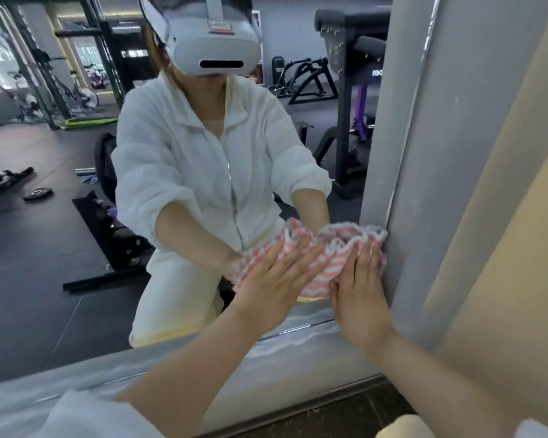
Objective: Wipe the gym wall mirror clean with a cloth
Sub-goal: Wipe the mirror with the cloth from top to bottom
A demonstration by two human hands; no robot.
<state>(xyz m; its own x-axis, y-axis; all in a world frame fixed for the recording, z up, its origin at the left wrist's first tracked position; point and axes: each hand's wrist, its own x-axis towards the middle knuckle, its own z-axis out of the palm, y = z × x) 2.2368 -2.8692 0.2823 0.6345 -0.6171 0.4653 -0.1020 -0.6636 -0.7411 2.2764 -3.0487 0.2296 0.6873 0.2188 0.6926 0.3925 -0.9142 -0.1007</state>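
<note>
Head view looks down at the lower right corner of a wall mirror [60, 248]; a pink-and-white striped cloth [326, 257] is bunched flat against the glass there, its right end touching the grey wall edge [424, 184] that borders the mirror; the left hand [272, 279] lies on the cloth's left part with fingers [301, 259] straight and spread, pressing it to the glass; the right hand [361, 286] presses the cloth's right part, fingers straight and close together, its outer side against the grey wall edge; neither hand curls round the cloth; both forearms are bare, with white sleeves [86, 415] pushed up near the bottom of the frame; below the cloth runs the mirror's lower frame [203, 368], streaked with whitish smears; the glass reflects the person in a white jacket and a headset, dark gym flooring, a weight plate [38, 194] on the floor and black exercise machines [351, 90] behind.
</note>
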